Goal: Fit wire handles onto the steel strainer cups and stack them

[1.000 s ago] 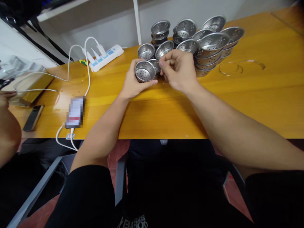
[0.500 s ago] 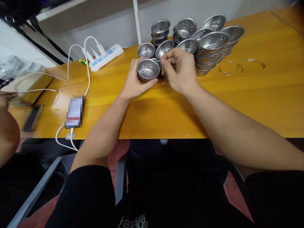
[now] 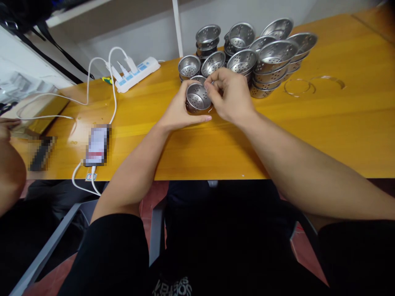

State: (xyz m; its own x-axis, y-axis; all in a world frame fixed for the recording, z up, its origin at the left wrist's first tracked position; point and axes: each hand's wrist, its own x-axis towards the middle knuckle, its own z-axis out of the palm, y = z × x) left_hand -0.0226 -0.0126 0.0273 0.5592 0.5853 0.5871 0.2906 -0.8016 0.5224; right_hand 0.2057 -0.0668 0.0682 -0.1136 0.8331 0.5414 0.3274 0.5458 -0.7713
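A small perforated metal cup (image 3: 198, 97) tilts in my left hand (image 3: 178, 110). The fingers curl around its far left side, while the thumb stretches below its near side. At the cup's right rim, my right hand (image 3: 230, 95) is closed in a pinch. A thin shiny wire (image 3: 210, 109) shows below those fingertips, its upper part hidden by the hand. Just behind the held cup stands another perforated cup (image 3: 198, 78), partly covered. More such cups, single and stacked, crowd behind my hands, including a tall stack (image 3: 271, 74) to the right.
Thin wire rings (image 3: 298, 87) lie on the yellow wooden table (image 3: 308, 135) at the right. A white power strip (image 3: 138, 75) with plugged-in cables sits at the back left. A phone (image 3: 97, 144) on a cable lies nearer. Another person's arm (image 3: 10, 172) rests at the far left.
The held cup has shifted slightly right and toward me, tilting more to the right. My right hand has moved a little left and down, uncovering more of a cup behind it.
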